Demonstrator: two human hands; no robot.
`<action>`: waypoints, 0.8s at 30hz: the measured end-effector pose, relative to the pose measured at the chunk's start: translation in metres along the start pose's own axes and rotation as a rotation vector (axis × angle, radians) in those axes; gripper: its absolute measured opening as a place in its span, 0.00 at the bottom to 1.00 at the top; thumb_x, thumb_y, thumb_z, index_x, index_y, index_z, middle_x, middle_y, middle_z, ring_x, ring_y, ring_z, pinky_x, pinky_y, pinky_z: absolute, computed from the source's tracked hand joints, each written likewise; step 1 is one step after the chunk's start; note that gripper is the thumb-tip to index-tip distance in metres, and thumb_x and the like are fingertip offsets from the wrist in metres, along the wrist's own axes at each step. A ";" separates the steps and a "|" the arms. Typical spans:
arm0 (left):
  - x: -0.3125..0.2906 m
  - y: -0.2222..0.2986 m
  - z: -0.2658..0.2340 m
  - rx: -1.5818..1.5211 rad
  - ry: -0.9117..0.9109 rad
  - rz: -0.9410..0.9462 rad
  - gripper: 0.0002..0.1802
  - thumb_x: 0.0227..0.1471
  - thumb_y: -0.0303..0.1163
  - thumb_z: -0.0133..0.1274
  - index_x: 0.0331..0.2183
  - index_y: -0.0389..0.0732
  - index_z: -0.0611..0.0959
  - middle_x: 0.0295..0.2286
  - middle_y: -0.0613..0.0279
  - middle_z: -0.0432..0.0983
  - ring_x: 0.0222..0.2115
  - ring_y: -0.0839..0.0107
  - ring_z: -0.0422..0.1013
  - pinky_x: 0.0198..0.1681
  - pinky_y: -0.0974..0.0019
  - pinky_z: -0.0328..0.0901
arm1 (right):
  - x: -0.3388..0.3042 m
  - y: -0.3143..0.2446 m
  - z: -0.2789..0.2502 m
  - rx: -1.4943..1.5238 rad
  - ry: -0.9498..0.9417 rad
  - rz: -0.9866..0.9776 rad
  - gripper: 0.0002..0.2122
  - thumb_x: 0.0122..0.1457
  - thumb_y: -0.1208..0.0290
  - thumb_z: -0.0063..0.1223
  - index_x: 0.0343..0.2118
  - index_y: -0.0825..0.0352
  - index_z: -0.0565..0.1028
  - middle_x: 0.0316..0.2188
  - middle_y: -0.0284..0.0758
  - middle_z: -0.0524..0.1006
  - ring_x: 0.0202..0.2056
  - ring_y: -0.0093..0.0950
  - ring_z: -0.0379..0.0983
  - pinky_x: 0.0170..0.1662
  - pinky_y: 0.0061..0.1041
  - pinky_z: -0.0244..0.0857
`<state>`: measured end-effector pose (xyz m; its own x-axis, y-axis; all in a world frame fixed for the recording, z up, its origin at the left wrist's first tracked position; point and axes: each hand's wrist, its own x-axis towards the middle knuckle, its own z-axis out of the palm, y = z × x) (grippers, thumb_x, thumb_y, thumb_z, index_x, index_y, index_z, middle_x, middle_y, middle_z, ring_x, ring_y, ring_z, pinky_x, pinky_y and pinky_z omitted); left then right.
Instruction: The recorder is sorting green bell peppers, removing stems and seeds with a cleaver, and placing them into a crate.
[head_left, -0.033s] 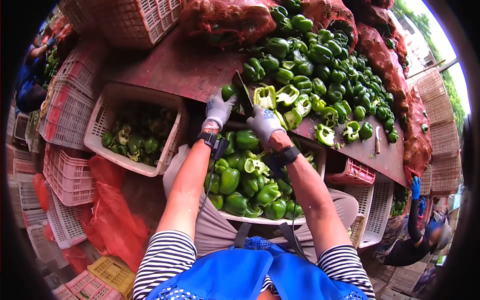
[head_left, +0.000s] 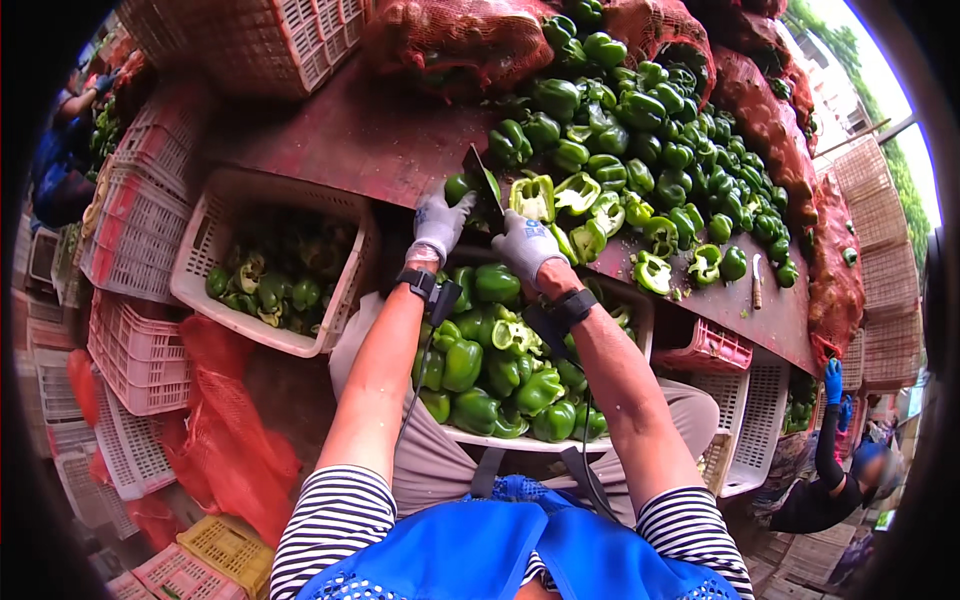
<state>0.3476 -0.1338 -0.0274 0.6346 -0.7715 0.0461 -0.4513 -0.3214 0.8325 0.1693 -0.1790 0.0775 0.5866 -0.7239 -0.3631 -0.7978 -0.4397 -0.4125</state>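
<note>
My left hand (head_left: 440,222), in a pale glove, is closed around a whole green bell pepper (head_left: 457,187) at the table's near edge. My right hand (head_left: 527,242), gloved the same way, grips a knife (head_left: 486,176). Its broad blade stands tilted just right of the pepper; the handle is hidden in my fist. Cut pepper pieces with pale insides, such as a halved pepper (head_left: 533,198), lie right beside the knife hand. Below my wrists, between my knees, a white crate (head_left: 480,438) is filled with green peppers, some of them cut open.
Heaped whole peppers (head_left: 640,150) cover the right of the dark red table (head_left: 350,140), with red mesh sacks (head_left: 455,45) behind. Another knife (head_left: 757,283) lies at the right. A pale crate (head_left: 330,335) of pepper scraps stands left. Stacked crates (head_left: 135,350) are farther left; a person (head_left: 825,485) is at far right.
The knife blade has turned slightly, so its face catches green light. Both hands stay in nearly the same place, with the pepper still in the left.
</note>
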 end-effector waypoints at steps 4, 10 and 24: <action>0.003 -0.005 0.001 -0.090 -0.017 -0.052 0.33 0.55 0.50 0.67 0.55 0.40 0.81 0.45 0.48 0.84 0.47 0.55 0.80 0.53 0.56 0.72 | 0.043 -0.011 -0.004 0.047 -0.145 0.018 0.20 0.59 0.66 0.49 0.50 0.73 0.78 0.47 0.55 0.82 0.51 0.51 0.79 0.55 0.45 0.71; 0.020 -0.003 -0.011 -0.170 0.066 -0.115 0.28 0.56 0.50 0.65 0.50 0.41 0.82 0.43 0.48 0.84 0.45 0.49 0.80 0.50 0.52 0.72 | 0.007 -0.005 -0.028 -0.009 0.062 -0.086 0.23 0.57 0.63 0.54 0.53 0.69 0.76 0.42 0.54 0.82 0.46 0.50 0.80 0.52 0.45 0.72; 0.037 0.001 0.013 -0.154 0.124 -0.081 0.30 0.58 0.49 0.64 0.53 0.37 0.82 0.46 0.43 0.82 0.48 0.47 0.78 0.52 0.50 0.71 | 0.116 0.032 -0.084 -0.076 0.090 0.064 0.19 0.60 0.69 0.48 0.50 0.72 0.81 0.48 0.55 0.82 0.52 0.48 0.80 0.55 0.43 0.73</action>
<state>0.3625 -0.1696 -0.0313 0.7414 -0.6702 0.0355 -0.3007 -0.2845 0.9103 0.2004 -0.3217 0.0920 0.5220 -0.7951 -0.3086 -0.8435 -0.4277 -0.3249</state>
